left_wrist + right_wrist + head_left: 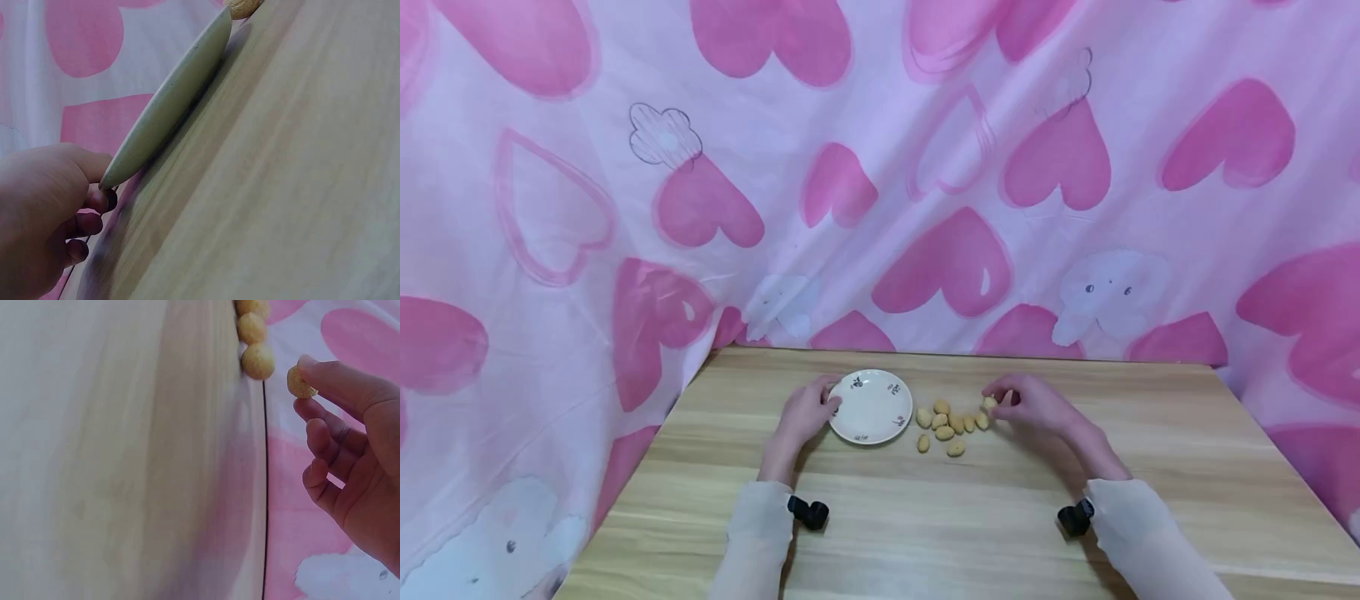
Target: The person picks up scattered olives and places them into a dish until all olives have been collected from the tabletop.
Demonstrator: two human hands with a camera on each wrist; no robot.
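Firstly, for my remote record, a clock face is laid over the head view, centred on the plate.

Item one: round white glazed plate point(871, 407), probably ceramic, at the clock's centre on a pale wood-grained tabletop point(925, 533). Small dark and pinkish motifs are spaced near its rim. Seen from the left wrist, its smooth underside curves up from the wood.

Item two: left hand point(802, 414), at nine o'clock. It pinches the rim, thumb above and a fingertip below; I judge this hold is meant to steady the plate, the raised rim leaving room for a finger underneath.

Item three: right hand point(1037, 404), at three o'clock, well apart from the plate. Thumb and fingertip grip one small tan nut point(296, 385), the other fingers loosely bent and idle. A fingertip hold, in my judgement, suits so small and rounded a body.

Item four: loose cluster of oval tan nuts point(956, 424), about nine, at three o'clock, between plate and right hand; two sit slightly apart near four o'clock. Such placing, I reckon, keeps them within easy reach.

Condition: nuts matt, yellowish, the held one rough-skinned; exact kind I cannot tell.
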